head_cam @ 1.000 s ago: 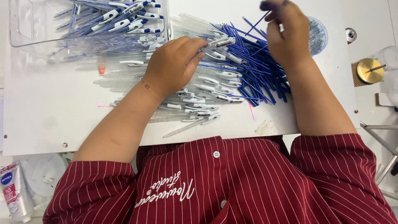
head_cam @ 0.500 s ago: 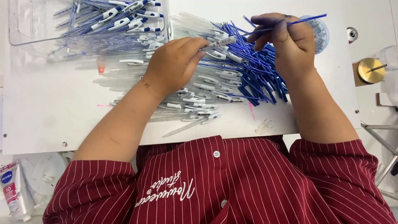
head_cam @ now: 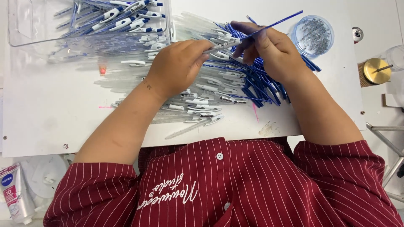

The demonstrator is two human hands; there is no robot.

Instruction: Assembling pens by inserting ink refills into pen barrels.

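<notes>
Moved: left hand (head_cam: 179, 67) came up off the pile and now pinches the clear barrel (head_cam: 223, 45), meeting the right hand (head_cam: 273, 52)
Right hand: closed on the blue refill (head_cam: 275, 25)
Refill: long axis slants up to the right, lower end at the barrel, over the pen pile (head_cam: 235, 80)
Nearby: bin (head_cam: 25, 29) top left, spring cup (head_cam: 312, 35) just right, all on the white tabletop (head_cam: 50, 113)

Blue refills (head_cam: 269, 90), clear pen barrels (head_cam: 198, 80), white board (head_cam: 54, 113), red white-striped shirt (head_cam: 235, 189)
</notes>
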